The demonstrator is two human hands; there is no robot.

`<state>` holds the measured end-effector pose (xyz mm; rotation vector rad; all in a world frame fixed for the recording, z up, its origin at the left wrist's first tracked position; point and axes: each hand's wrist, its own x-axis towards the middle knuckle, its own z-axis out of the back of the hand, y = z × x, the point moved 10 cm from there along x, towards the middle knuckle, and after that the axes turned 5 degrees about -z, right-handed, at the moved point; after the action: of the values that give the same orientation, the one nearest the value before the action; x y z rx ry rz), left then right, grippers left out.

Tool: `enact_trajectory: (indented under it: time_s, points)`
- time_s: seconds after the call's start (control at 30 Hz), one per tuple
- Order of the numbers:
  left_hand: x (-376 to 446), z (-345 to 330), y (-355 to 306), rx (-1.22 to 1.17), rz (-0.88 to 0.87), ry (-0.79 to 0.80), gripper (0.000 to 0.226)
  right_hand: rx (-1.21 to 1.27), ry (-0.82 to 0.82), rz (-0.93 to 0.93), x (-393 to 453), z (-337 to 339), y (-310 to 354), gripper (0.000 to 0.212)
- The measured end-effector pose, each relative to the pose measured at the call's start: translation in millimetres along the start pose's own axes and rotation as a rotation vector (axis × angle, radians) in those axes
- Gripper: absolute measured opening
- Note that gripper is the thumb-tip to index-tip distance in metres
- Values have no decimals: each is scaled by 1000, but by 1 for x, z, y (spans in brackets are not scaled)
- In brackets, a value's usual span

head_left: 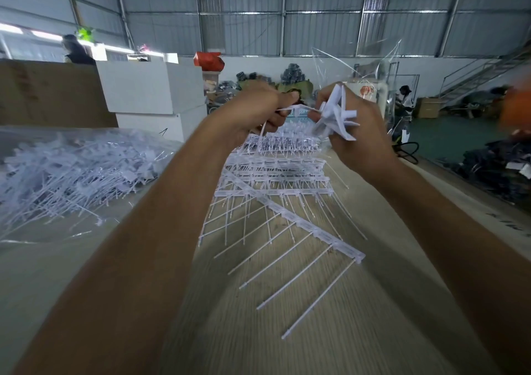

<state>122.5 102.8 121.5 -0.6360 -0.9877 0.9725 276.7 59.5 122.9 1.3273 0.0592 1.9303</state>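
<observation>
One tie at a time: pinching a white tie (296, 106) in the curled left hand (258, 107) at twelve o'clock, clutching a bundle of loose ties (336, 116) in the right hand (353, 133). Mid-snap, probably. Next, likely tucking it in, then reaching toward six o'clock for the strip (310, 228) on the surface (316, 331).

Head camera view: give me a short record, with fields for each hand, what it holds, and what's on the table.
Left hand: pinches thin white plastic tie
Right hand: grips bundle of white plastic tags
On pale wooden table: comb-like strips of white plastic ties
At left: heap of loose white ties on clear plastic sheet
</observation>
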Motion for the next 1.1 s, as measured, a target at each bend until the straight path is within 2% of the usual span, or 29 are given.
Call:
enact_trajectory:
  time_s: [0.07,0.23,0.3,0.4,0.5,0.67,0.8,0.93,1.1]
  points:
    - [-1,-1,2,-53,22,13,41,33,4,-57,0,-2,-6,39]
    - [-1,-1,-4,-42,-26,-2,42,167,-42,-153,9,2,-15,4]
    - [0,-1,-7,-29,-40,-12,39,280,-35,-197,8,3,-19,6]
    - [-1,0,-13,28,-84,-29,35,409,-85,-284,9,6,-32,26]
    - [-3,-3,-19,89,-141,0,31,413,-108,-349,11,6,-43,16]
    - [-5,-12,-22,218,-174,96,11,387,-132,-379,8,10,-48,16]
    - [-6,-17,-26,277,-208,136,14,399,-123,-423,6,10,-53,24]
    - [-3,-12,-24,245,-213,95,19,429,-122,-461,6,9,-53,29]
    - [-4,-14,-20,224,-194,143,22,497,-82,-509,4,1,-53,31]
